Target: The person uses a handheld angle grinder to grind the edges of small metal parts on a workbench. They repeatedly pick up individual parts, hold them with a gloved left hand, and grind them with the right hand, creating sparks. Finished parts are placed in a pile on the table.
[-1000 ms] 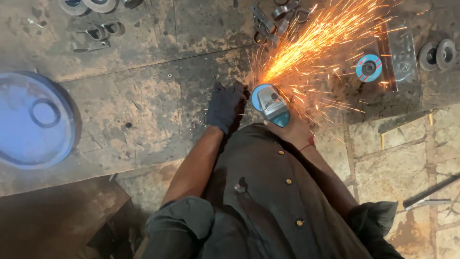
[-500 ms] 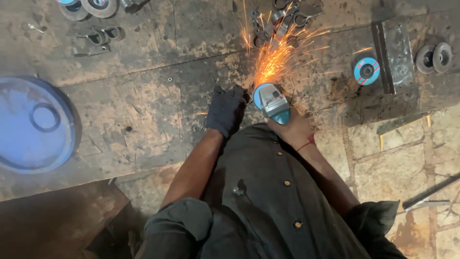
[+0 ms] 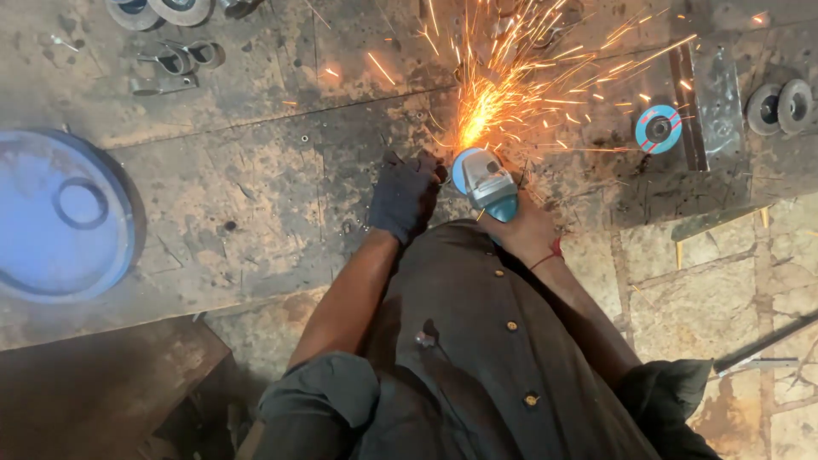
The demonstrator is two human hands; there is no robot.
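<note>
A scarred steel plate (image 3: 256,196) covers the floor, with a round blue lid (image 3: 60,213) lying at its left edge. Near the middle, the gloved left hand (image 3: 402,198) presses down on the plate, fingers curled together. Just beside it, the bare right hand (image 3: 528,232) has its grip wrapped around a blue angle grinder (image 3: 484,181) throwing sparks (image 3: 503,85) away from the person. A small blue disc (image 3: 658,129) lies well right.

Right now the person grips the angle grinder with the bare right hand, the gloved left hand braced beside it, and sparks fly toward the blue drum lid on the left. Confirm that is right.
Not quite. The head view shows the sparks flying up and to the right, away from the blue drum lid. The rest holds: the bare right hand grips the angle grinder, and the gloved left hand is braced beside it.
</note>
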